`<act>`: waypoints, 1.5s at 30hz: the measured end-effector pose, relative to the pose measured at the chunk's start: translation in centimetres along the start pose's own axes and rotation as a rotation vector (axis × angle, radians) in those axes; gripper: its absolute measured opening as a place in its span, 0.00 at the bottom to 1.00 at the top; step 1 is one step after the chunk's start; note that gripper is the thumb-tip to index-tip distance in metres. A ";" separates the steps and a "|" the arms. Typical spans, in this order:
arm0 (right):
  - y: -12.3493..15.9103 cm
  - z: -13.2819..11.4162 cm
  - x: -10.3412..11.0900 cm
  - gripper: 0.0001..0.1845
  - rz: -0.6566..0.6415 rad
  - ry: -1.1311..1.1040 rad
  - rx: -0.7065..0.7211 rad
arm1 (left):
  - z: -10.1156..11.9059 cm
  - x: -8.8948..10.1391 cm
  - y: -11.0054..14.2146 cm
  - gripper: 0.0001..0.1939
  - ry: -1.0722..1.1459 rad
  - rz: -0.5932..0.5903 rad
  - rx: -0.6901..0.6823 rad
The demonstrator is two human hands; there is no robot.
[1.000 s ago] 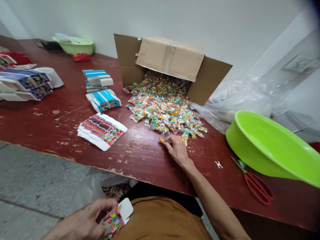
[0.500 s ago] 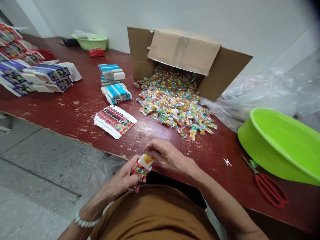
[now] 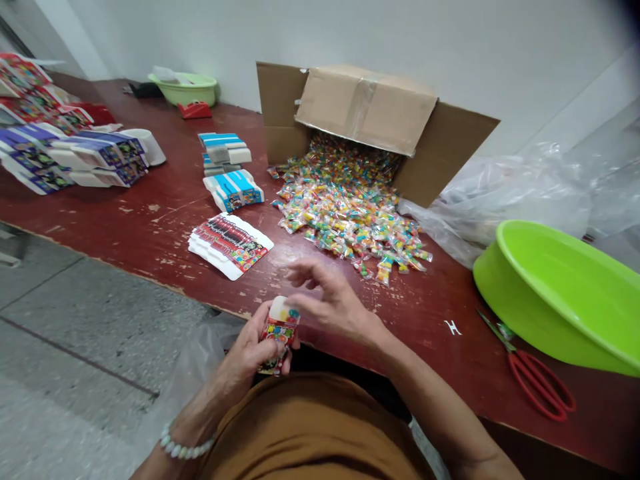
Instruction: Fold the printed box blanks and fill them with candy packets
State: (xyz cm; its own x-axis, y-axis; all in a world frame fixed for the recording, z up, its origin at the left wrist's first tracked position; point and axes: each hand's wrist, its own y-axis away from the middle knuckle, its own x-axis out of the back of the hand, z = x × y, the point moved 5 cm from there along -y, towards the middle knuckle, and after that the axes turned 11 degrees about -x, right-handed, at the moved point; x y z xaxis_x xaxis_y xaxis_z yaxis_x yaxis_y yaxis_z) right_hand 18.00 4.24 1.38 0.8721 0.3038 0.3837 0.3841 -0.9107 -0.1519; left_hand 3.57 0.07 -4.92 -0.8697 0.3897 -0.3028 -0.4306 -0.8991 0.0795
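Observation:
My left hand (image 3: 255, 341) is wrapped round a small red printed candy box (image 3: 279, 337), held upright near the table's front edge. The box's top flap stands open, and a bit of coloured candy shows at its mouth. Just above and to the right, my right hand (image 3: 333, 300) has its fingers apart with nothing in them; its fingertips are slightly blurred. Beyond the hands lies a fanned stack of flat red cartons (image 3: 231, 245). A heap of small candy packets (image 3: 345, 213) spills out of a cardboard box (image 3: 367, 110) lying on its side.
Blue boxes (image 3: 234, 190) stand behind the flat cartons, purple boxes (image 3: 100, 157) at the left. On the right are a green basin (image 3: 520, 293), red-handled scissors (image 3: 540, 383) and a white paper scrap (image 3: 453, 327). A pale green tub (image 3: 193, 90) sits at the back, near a red tape dispenser (image 3: 195, 111).
My right hand has come away from the box's mouth, and its fingers have spread. The box in my left hand has tipped more upright and shifted slightly left.

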 end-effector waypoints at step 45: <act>0.6 3.4 -4.5 0.13 -0.017 -0.520 -0.355 | -1.3 1.4 -0.7 0.45 0.322 0.161 0.055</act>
State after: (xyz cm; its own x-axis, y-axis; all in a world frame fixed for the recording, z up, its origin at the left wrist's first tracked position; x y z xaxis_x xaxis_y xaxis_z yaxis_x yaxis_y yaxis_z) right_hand 15.33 3.31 -3.48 0.9342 0.3345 -0.1237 0.3535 -0.9146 0.1962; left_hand 2.98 0.95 -6.62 -0.8110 0.1531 -0.5647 -0.3136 -0.9285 0.1987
